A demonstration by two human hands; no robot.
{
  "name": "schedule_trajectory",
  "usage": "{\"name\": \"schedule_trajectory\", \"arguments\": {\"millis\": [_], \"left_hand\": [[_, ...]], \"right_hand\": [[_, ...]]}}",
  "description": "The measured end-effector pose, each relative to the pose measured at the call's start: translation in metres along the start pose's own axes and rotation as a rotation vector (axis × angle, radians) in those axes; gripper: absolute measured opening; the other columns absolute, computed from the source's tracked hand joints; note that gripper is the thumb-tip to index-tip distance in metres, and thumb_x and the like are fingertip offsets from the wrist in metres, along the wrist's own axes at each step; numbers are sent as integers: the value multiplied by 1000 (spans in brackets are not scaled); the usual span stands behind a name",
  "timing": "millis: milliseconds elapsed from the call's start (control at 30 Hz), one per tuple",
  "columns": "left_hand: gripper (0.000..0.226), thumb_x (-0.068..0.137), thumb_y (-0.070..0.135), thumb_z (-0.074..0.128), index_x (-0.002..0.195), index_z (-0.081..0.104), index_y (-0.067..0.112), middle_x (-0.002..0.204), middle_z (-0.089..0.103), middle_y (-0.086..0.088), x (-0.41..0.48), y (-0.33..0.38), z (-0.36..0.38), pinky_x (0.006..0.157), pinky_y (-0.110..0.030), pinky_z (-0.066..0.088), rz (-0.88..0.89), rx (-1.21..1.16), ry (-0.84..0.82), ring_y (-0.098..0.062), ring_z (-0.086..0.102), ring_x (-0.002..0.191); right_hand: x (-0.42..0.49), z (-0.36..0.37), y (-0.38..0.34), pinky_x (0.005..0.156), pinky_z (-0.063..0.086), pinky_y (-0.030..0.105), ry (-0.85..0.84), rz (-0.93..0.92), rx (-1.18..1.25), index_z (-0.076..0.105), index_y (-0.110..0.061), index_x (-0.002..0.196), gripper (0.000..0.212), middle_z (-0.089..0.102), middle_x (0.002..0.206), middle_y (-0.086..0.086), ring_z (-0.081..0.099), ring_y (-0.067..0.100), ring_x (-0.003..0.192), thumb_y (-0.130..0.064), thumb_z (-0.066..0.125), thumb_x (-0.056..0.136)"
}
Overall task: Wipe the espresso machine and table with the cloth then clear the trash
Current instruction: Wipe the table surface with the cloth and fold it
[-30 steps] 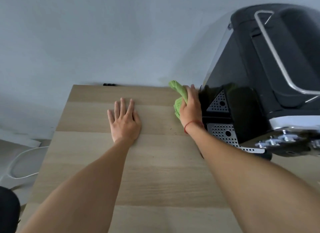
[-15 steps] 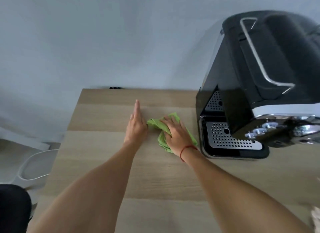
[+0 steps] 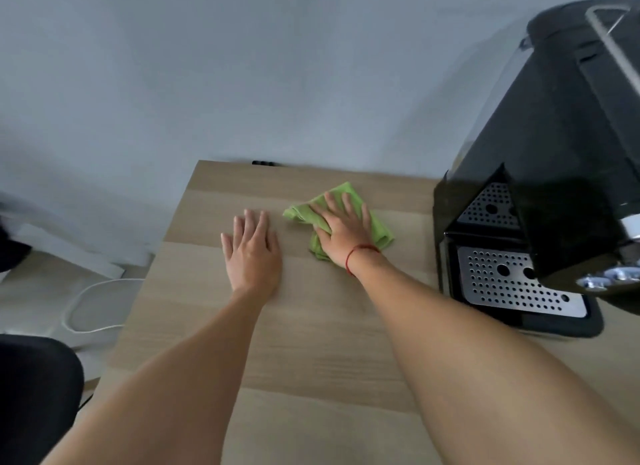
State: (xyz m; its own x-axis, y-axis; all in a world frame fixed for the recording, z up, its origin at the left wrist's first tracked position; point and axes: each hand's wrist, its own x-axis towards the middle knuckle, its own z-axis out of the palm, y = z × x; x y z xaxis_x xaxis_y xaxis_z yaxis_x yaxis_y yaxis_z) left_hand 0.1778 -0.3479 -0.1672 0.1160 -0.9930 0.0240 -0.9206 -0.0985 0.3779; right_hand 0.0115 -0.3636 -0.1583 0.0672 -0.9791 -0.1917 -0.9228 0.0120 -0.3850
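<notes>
- Cloth (image 3: 379, 224): green, bunched into a rough pad, lying flat on the far half of the table (image 3: 311, 360), between the left hand and the espresso machine (image 3: 561, 153). Its longer run is stretching roughly left to right across the table, though the folds are making the axis loose.
- Right hand (image 3: 341, 227): lying palm down on the cloth with fingers spread and straight, pressing it to the wood and not gripping it; a red string (image 3: 360, 253) is circling the wrist. This is the hand doing the wiping, and the nearer of the two to the machine.
- Left hand (image 3: 252, 253): resting flat on bare wood just left of the cloth, fingers extended, holding nothing, apparently bracing.
- Espresso machine: black, standing at the right of the table, near the cloth but apart from it, its perforated drip tray (image 3: 512, 284) facing the person.
- Judgement: table wiping is under way; the unwiped stretch is lying toward the person and to the left of the cloth, so the coming stroke is likely needing a pull back from the wall.
- Trash: not showing in this view.
- Floor: a white cable (image 3: 86, 305) is looping left of the table.
</notes>
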Motion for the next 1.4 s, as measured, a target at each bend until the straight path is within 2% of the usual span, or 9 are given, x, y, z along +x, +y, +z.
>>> {"name": "schedule_trajectory", "arguments": {"millis": [233, 333, 400, 533, 633, 1100, 1267, 1333, 1400], "left_hand": [[51, 103, 33, 24, 153, 20, 25, 162, 8, -4, -3, 3, -13, 120, -45, 1, -2, 34, -213, -23, 2, 150], [54, 102, 41, 16, 153, 2, 34, 162, -10, -1, -16, 0, -20, 117, -50, -11, -84, 133, -331, -20, -14, 149], [54, 101, 45, 11, 151, -8, 40, 159, -22, 2, -21, -3, -21, 116, -53, -15, -138, 125, -391, -19, -22, 146], [55, 101, 44, 11, 150, -13, 41, 157, -28, 2, -13, -4, -19, 114, -53, -18, -135, 116, -441, -19, -27, 145], [55, 101, 44, 11, 149, -14, 41, 157, -28, 2, -11, -5, -18, 112, -53, -19, -121, 120, -439, -19, -27, 145], [69, 95, 25, 26, 151, -12, 38, 158, -25, 3, -80, -1, -30, 116, -50, -16, -132, 101, -492, -21, -25, 145], [60, 99, 35, 21, 150, -9, 42, 158, -26, 3, -95, 28, -26, 114, -52, -18, -169, 80, -510, -23, -26, 145], [58, 99, 37, 19, 150, -9, 43, 158, -26, 3, -95, 28, -23, 114, -51, -18, -178, 84, -517, -22, -26, 145], [58, 99, 37, 19, 150, -9, 44, 158, -25, 4, -97, 26, -20, 114, -51, -18, -181, 90, -507, -22, -26, 145]], "right_hand": [[-71, 5, -4, 120, -6, 44, -95, -60, 89, 30, -34, 146, 60, 13, 160, -10, -1, 18, 149, -9, 42, 93], [-66, -15, 0, 111, 30, 39, 29, 56, 302, 46, -26, 136, 46, 49, 141, 5, 41, 31, 133, -8, 43, 93], [-41, -27, 5, 100, 41, 42, 224, 144, 338, 50, -24, 129, 41, 55, 132, 7, 51, 34, 121, -8, 44, 92], [7, -29, -8, 117, 10, 57, -26, 94, 78, 28, -37, 146, 54, 9, 161, -7, 3, 26, 148, -18, 40, 97], [12, -3, -32, 115, -9, 59, -105, 47, -42, 18, -46, 146, 55, -2, 161, -12, -10, 28, 148, -26, 35, 98], [-122, 22, -14, 117, -12, 48, -78, -144, 80, 34, -38, 144, 69, 16, 158, -15, 0, 17, 149, -4, 47, 85], [-102, -21, 15, 109, 35, 47, 295, -166, 333, 61, -13, 125, 56, 51, 141, 10, 44, 29, 134, 13, 47, 78], [-81, -44, 32, 111, 32, 47, 379, -113, 218, 62, -13, 124, 57, 48, 143, 11, 39, 34, 135, 18, 45, 79], [-71, -51, 55, 117, 17, 54, 278, -29, 35, 58, -22, 128, 62, 36, 151, 7, 22, 37, 142, 17, 40, 84]]}}
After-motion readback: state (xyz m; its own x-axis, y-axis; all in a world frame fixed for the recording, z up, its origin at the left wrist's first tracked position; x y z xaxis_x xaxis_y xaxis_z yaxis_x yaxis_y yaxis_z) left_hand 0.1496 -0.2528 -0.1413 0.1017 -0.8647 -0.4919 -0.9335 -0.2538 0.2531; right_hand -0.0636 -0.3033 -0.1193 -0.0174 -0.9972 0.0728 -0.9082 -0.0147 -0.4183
